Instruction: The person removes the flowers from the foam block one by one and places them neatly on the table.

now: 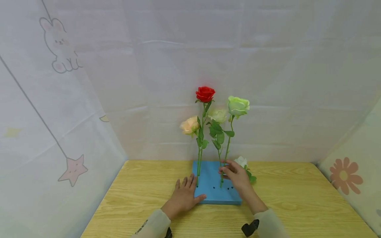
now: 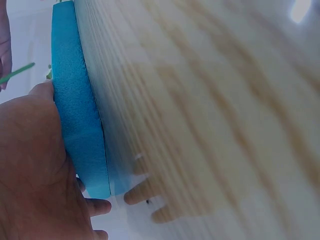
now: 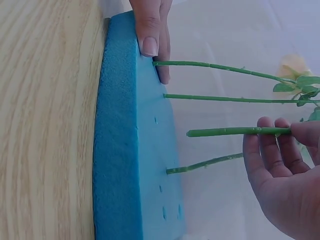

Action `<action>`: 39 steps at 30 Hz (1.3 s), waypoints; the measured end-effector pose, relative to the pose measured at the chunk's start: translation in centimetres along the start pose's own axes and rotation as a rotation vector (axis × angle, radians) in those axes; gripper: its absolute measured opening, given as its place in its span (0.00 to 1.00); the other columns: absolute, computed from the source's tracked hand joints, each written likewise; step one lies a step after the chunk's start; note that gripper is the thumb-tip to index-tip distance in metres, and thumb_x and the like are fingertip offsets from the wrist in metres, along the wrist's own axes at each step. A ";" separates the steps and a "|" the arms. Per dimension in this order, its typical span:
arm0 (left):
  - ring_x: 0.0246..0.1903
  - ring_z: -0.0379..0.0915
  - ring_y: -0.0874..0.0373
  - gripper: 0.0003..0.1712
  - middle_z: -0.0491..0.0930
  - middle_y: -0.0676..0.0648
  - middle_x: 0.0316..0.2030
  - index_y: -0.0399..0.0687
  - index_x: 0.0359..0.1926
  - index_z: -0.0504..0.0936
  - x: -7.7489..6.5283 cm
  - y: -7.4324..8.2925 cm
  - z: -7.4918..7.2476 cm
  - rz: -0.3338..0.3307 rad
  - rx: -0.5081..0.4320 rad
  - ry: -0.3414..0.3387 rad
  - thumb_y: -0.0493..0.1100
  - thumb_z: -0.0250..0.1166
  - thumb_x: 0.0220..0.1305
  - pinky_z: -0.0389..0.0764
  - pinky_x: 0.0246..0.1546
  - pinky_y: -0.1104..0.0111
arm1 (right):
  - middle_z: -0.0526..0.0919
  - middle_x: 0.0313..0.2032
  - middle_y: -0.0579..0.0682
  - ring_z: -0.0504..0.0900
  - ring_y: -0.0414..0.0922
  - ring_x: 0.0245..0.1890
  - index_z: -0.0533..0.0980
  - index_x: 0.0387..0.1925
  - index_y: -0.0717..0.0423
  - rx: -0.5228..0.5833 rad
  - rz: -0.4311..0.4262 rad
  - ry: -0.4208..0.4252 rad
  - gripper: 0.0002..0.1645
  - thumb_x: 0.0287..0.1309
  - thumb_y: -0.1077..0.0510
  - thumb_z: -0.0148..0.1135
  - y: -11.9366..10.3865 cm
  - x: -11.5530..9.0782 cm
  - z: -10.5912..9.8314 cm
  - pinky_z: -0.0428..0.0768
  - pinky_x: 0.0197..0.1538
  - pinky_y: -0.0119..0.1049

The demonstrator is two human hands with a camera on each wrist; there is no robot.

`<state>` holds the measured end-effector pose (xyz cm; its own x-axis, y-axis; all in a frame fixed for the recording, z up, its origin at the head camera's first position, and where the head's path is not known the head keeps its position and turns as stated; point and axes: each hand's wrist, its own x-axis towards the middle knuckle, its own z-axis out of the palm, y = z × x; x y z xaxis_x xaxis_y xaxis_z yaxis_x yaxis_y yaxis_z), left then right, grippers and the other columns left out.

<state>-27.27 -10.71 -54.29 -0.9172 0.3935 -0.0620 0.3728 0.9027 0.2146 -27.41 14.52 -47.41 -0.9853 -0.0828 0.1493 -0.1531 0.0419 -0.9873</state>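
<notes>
1. Green rose was pinched by the right grip, stem tip above the blue block.
2. That block was touched by the spread left grip.
3. Neighbouring stem risked being bumped by sideways drift.

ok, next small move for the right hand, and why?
I'd likely line up the stem tip of the green rose with an open hole in the blue block: the right hand holds the rose, its tip looks clear of the surface, and the left hand rests at the block's edge, probably steadying it.
</notes>
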 end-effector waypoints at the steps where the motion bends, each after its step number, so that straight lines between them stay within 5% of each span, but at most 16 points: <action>1: 0.78 0.45 0.39 0.58 0.40 0.44 0.81 0.48 0.82 0.44 0.0 0.0 0.0 0.004 -0.002 0.004 0.82 0.38 0.66 0.43 0.73 0.36 | 0.82 0.51 0.66 0.87 0.50 0.48 0.75 0.64 0.58 0.007 -0.007 -0.006 0.23 0.71 0.59 0.62 -0.1 -0.2 -0.2 0.84 0.53 0.46; 12: 0.77 0.46 0.37 0.58 0.43 0.42 0.81 0.46 0.82 0.47 -0.3 -0.1 0.2 0.025 -0.036 0.055 0.81 0.39 0.67 0.44 0.72 0.35 | 0.82 0.50 0.61 0.85 0.54 0.50 0.74 0.65 0.57 -0.001 -0.013 -0.070 0.24 0.71 0.56 0.63 -0.7 -1.8 -2.1 0.84 0.52 0.41; 20: 0.77 0.45 0.38 0.56 0.41 0.44 0.81 0.48 0.82 0.46 0.1 -0.3 0.6 0.016 -0.042 0.038 0.80 0.42 0.68 0.43 0.72 0.35 | 0.81 0.54 0.68 0.88 0.50 0.47 0.72 0.64 0.64 0.014 -0.013 -0.072 0.25 0.71 0.57 0.63 -0.8 -2.7 -3.5 0.85 0.51 0.42; 28: 0.78 0.45 0.39 0.56 0.41 0.44 0.81 0.49 0.82 0.46 0.4 -0.5 1.0 0.020 -0.036 0.040 0.80 0.42 0.67 0.44 0.72 0.35 | 0.84 0.52 0.59 0.87 0.52 0.49 0.72 0.64 0.61 -0.001 -0.008 -0.068 0.25 0.71 0.55 0.62 -0.8 -3.6 -5.0 0.85 0.51 0.43; 39: 0.77 0.47 0.37 0.56 0.44 0.42 0.81 0.47 0.82 0.48 -0.4 0.2 -0.6 0.025 -0.048 0.024 0.79 0.43 0.68 0.46 0.72 0.35 | 0.86 0.49 0.58 0.88 0.53 0.47 0.69 0.68 0.59 -0.029 -0.030 -0.072 0.28 0.72 0.55 0.62 -1.3 -4.4 -6.5 0.85 0.49 0.43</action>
<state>-26.96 -10.79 -53.64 -0.9110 0.4111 -0.0328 0.3890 0.8831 0.2624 -23.34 21.33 -46.43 -0.9724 -0.1559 0.1734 -0.1855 0.0668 -0.9804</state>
